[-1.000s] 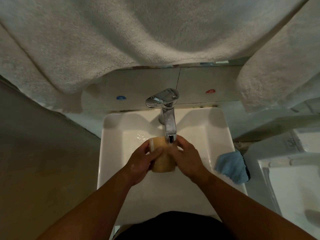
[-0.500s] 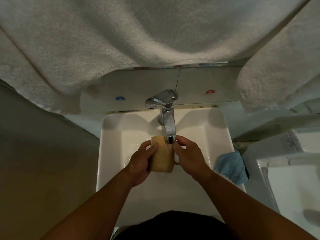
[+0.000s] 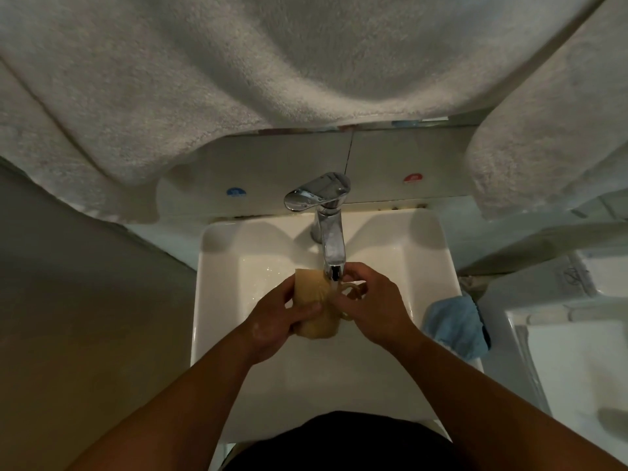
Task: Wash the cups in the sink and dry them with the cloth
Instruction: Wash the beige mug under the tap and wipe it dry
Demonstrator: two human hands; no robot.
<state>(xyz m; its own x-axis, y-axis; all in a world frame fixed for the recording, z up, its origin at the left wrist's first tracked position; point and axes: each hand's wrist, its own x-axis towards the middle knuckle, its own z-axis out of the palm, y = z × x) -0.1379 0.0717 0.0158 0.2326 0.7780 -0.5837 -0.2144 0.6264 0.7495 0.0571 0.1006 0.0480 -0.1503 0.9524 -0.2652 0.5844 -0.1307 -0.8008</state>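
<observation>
A tan cup (image 3: 311,294) lies on its side over the white sink (image 3: 217,266), right under the chrome tap (image 3: 331,246), and water runs onto it. My left hand (image 3: 282,321) grips the cup's body from the left, thumb across the top. My right hand (image 3: 370,307) holds the cup's handle side, fingers curled at the handle loop. A blue cloth (image 3: 455,326) lies crumpled on the sink's right rim.
Grey-white towels (image 3: 272,62) hang low over the back of the sink and at the right (image 3: 543,137). A blue dot (image 3: 235,191) and a red dot (image 3: 412,178) mark the wall behind the tap. A white fixture (image 3: 577,351) stands to the right.
The cup has turned in my hands so that its handle now shows at the right, under my right fingers. Both hands stay under the tap.
</observation>
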